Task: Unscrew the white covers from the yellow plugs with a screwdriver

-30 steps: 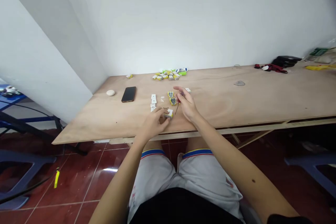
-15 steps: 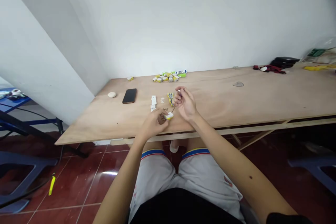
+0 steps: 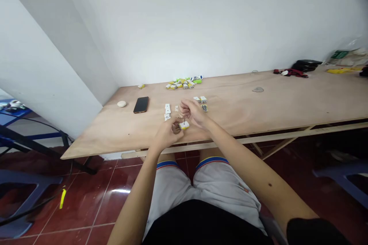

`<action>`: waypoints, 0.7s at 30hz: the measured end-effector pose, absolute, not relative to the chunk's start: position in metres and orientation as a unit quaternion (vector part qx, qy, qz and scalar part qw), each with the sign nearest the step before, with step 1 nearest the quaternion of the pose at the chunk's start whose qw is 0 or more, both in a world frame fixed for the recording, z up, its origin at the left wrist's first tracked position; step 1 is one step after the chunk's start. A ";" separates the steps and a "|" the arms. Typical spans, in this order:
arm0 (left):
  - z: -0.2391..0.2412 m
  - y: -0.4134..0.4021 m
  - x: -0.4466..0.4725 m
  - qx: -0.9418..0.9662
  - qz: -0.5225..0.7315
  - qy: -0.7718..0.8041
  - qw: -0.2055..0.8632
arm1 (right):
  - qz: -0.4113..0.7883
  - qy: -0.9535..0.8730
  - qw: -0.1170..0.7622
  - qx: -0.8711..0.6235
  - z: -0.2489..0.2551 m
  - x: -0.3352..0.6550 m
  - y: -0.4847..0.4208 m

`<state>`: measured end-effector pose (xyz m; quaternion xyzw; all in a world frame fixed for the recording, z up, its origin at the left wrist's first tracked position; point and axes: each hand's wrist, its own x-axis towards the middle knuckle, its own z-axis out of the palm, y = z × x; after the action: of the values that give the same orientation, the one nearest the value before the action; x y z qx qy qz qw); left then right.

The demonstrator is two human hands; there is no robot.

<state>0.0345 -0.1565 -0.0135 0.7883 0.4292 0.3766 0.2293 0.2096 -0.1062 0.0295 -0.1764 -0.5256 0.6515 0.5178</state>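
Note:
My left hand is closed around a small white and yellow plastic part held just above the plywood table. My right hand is closed in a pinch on a thin dark tool whose tip points down onto that part. Small white pieces lie on the table just beyond my left hand. A few more small white and yellow parts rest to the right of my right hand.
A heap of yellow, white and green parts sits near the wall. A black phone and a white oval pebble-like object lie at the left. Red and black items and bags are at the far right. Blue plastic chairs stand on either side on the floor.
My right hand has moved left and closer to me, bringing the thin tool onto the part in my left hand. The parts it covered now lie exposed on the table.

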 end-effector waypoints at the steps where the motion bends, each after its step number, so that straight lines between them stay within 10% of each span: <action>1: -0.013 -0.156 0.035 0.789 0.376 0.428 0.229 | 0.661 -0.535 0.496 -0.178 0.034 0.209 -0.105; 9: -0.011 -0.157 0.036 0.798 0.369 0.421 0.221 | 0.703 -0.548 0.396 -0.220 0.055 0.209 -0.104; 21: -0.015 -0.156 0.033 0.805 0.361 0.427 0.196 | 0.578 -0.448 0.620 -0.285 0.026 0.190 -0.107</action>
<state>0.0330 -0.1555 -0.0145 0.8052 0.4271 0.3615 0.1964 0.1900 -0.1069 0.0263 -0.2853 -0.4478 0.5781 0.6196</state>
